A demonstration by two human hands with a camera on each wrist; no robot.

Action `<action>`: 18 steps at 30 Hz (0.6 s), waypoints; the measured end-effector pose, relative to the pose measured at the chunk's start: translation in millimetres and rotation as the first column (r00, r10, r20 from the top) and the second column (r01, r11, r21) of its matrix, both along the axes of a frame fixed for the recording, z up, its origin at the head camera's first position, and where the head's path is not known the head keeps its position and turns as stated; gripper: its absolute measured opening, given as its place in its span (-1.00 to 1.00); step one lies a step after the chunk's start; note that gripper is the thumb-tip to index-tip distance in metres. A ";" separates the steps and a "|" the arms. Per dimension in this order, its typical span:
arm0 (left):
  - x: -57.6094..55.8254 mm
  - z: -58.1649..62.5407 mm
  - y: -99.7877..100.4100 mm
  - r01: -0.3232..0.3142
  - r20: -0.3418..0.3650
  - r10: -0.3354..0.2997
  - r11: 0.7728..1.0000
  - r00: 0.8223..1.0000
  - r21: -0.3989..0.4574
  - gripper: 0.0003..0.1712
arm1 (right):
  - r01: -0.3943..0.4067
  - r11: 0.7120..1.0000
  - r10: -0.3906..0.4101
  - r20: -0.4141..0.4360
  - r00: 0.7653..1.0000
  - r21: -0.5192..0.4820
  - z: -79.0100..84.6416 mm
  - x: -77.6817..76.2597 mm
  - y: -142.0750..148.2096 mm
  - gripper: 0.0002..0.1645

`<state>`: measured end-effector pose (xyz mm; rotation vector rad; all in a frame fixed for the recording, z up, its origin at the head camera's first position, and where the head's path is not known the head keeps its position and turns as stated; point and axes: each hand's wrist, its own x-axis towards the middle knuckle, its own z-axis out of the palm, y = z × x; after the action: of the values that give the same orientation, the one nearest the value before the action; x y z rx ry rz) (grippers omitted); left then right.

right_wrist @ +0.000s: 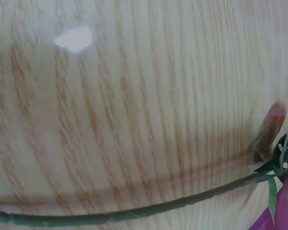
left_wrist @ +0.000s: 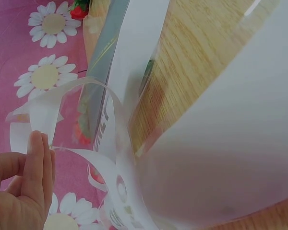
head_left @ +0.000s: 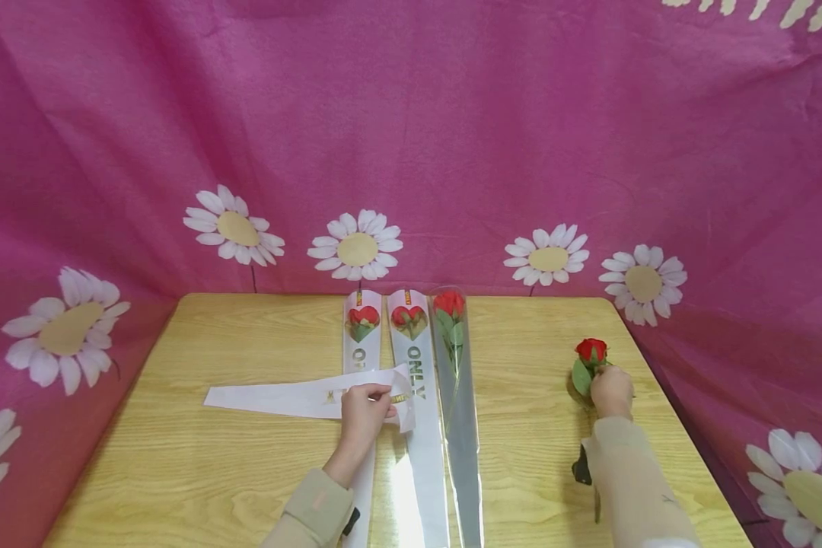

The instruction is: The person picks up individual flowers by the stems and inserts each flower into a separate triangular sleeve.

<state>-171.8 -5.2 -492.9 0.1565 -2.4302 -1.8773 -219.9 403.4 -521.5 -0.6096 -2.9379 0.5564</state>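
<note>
My left hand (head_left: 364, 415) pinches the wide end of a white single-flower wrapping sleeve (head_left: 267, 397) between thumb and fingers. The sleeve points left, its wide end lying across two filled sleeves. In the left wrist view that sleeve (left_wrist: 230, 163) bends open in a loop beyond the fingers (left_wrist: 36, 167). Over at the right, my right hand (head_left: 613, 392) holds a red rose (head_left: 592, 350) just below its bloom. Its long green stem (right_wrist: 149, 211) runs close over the table in the right wrist view, and leaves show beside the fingers.
Two white sleeves (head_left: 363, 358) (head_left: 428, 449) with heart-shaped windows each hold a red rose. Beside them lies a clear-fronted sleeve (head_left: 462, 464) with another rose. All lie on a wooden table (head_left: 246, 472), backed by a pink cloth (head_left: 411, 137) with daisies.
</note>
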 end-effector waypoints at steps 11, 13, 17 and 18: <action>-1.7 -1.5 -0.9 0.000 0.011 0.000 1.000 1.000 -0.010 -0.83 | 0.031 0.999 -0.035 0.141 0.989 0.030 -0.6 -1.4 3.6 -0.73; -1.8 -1.7 -1.1 0.000 0.015 0.000 1.000 1.000 -0.016 -0.83 | 0.052 0.997 -0.061 0.151 0.987 0.065 -2.0 -1.8 2.8 -0.71; -1.2 -2.2 -1.5 -0.004 0.018 0.004 1.000 1.000 -0.020 -0.83 | 0.088 0.992 -0.101 0.161 0.982 0.088 -3.1 -2.9 -0.1 -0.67; -1.0 -2.2 -1.4 -0.003 0.017 0.004 1.000 1.000 -0.016 -0.82 | 0.087 0.994 -0.097 0.152 0.984 0.072 -2.6 -2.7 -0.5 -0.68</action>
<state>-172.9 -6.6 -495.1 0.1762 -2.4537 -1.8619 -222.6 402.9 -524.2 -0.8112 -3.0377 0.4203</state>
